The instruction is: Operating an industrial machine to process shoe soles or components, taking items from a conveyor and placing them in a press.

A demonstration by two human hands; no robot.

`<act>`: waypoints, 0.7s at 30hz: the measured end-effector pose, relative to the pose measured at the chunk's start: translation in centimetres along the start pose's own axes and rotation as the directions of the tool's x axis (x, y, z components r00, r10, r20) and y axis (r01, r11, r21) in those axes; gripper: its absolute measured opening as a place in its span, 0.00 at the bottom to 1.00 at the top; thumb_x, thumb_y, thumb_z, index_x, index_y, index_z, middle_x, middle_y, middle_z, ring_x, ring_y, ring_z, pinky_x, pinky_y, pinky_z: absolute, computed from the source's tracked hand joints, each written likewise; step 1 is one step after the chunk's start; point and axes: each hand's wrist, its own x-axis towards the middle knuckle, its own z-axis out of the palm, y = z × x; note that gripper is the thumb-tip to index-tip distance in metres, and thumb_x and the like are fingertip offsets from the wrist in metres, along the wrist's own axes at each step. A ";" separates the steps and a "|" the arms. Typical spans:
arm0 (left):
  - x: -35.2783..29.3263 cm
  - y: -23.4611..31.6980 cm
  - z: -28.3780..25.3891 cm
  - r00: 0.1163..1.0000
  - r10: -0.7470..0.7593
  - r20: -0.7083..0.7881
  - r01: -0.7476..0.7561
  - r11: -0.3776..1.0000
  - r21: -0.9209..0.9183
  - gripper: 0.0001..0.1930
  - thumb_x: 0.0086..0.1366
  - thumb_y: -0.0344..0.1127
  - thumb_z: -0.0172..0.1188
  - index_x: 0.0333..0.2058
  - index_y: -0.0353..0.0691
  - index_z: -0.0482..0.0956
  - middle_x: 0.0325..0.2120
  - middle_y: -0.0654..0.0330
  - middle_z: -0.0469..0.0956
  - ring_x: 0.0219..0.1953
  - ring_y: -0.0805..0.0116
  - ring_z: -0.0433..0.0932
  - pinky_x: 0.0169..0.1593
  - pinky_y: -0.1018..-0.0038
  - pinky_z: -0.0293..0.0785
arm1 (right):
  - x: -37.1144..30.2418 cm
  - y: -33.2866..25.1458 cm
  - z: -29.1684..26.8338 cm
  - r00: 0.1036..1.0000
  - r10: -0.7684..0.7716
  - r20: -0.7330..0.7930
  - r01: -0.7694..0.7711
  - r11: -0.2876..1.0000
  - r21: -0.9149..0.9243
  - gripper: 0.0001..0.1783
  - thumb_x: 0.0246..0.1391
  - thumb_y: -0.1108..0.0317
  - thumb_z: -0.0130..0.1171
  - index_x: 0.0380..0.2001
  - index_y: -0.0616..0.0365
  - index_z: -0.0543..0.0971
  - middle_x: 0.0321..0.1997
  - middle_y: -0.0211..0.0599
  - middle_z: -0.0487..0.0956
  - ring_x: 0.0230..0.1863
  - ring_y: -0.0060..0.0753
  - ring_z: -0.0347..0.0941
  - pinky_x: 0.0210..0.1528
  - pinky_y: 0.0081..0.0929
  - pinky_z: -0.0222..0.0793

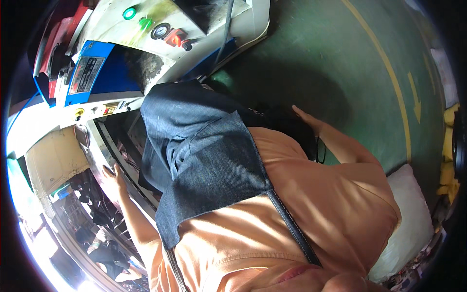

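My left hand (115, 178) lies at the edge of a long pale panel (99, 148) on the left, its fingers spread; a small dark patch between them is too unclear to name. My right hand (307, 118) is held out on the other side of my body, with its fingers stretched and nothing visible in them. Beside it is a dark shape, possibly a seat (292, 131), mostly hidden by my body. A dark blue denim apron (214, 165) covers my lap and chest.
Ahead stands a white machine housing with a round gauge (160, 31), a red and black regulator (178, 40) and a lit green button (129, 13). A blue panel (87, 73) adjoins it. A white sack (408, 214) sits behind right on the green floor (360, 58). Another person (109, 255) is at far left.
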 end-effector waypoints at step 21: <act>0.4 -1.1 1.0 0.999 0.045 -0.026 -0.047 0.993 -0.107 0.40 0.61 0.59 0.51 0.63 0.38 0.54 0.60 0.43 0.56 0.63 0.46 0.55 0.63 0.58 0.52 | 2.2 0.7 -1.1 0.977 -0.068 -0.203 0.040 0.989 -0.141 0.37 0.55 0.38 0.46 0.62 0.48 0.62 0.65 0.46 0.59 0.65 0.46 0.55 0.63 0.43 0.51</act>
